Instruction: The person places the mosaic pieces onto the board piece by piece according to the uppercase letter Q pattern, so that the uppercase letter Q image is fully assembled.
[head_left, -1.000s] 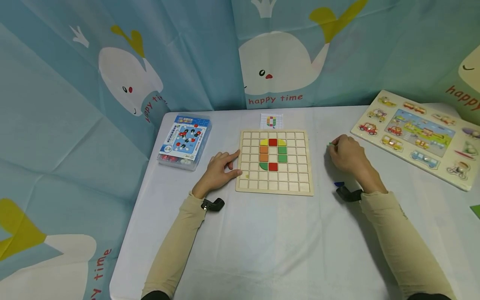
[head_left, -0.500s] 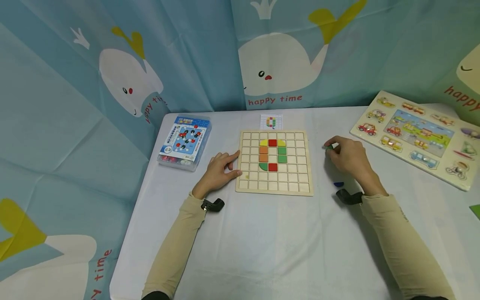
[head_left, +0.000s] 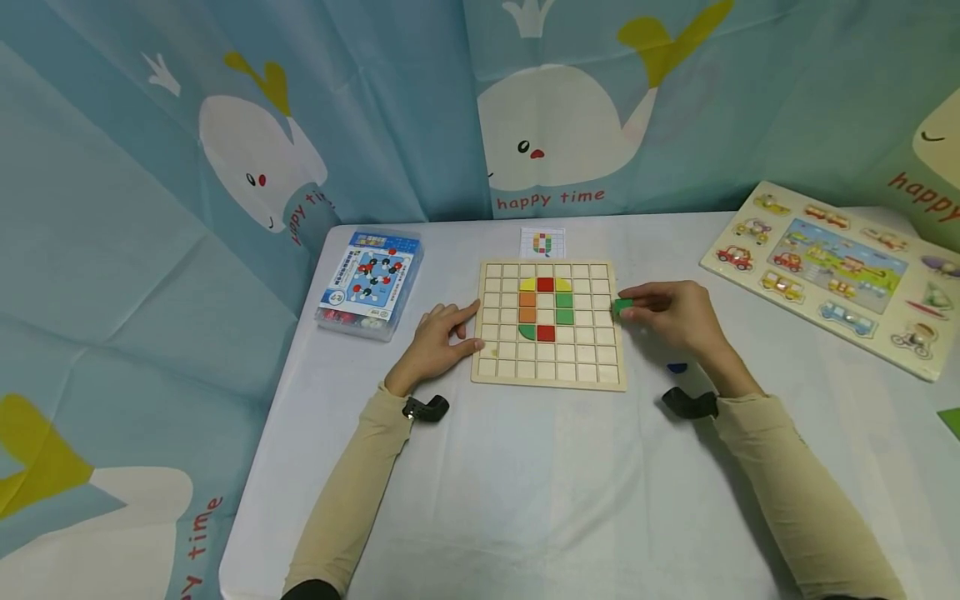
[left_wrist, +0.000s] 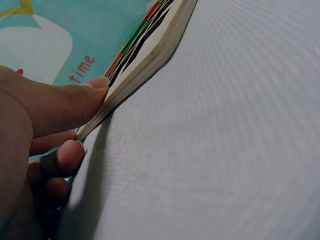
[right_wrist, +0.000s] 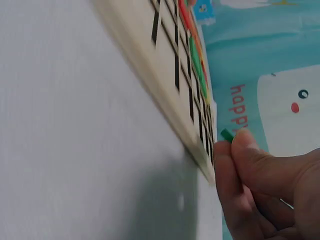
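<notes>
A square wooden grid board (head_left: 589, 373) lies flat, with a ring of red, yellow, orange and green pieces (head_left: 546, 285) in its cells. At the board's left edge rests my left hand (head_left: 435, 346), thumb and index finger spread along the rim. In the left wrist view the thumb (left_wrist: 75, 105) touches the board's edge while other fingers bend beneath. My right hand (head_left: 678, 317) pinches a small green tile (head_left: 622, 307) between thumb and fingertips at the board's right edge. The right wrist view shows a bit of the green tile (right_wrist: 227, 135) sticking out past the fingertips.
A pattern card (head_left: 542, 242) lies behind the board. To the left is a clear plastic box (head_left: 367, 283) with a blue-and-white cover. A vehicle puzzle board (head_left: 832, 275) lies back right. One blue piece (head_left: 677, 367) sits near the right wrist, and a green corner (head_left: 951, 419) shows far right.
My right hand has moved left with the green tile, from beside the vehicle puzzle to the grid board's right edge. The left hand has stayed in place.
</notes>
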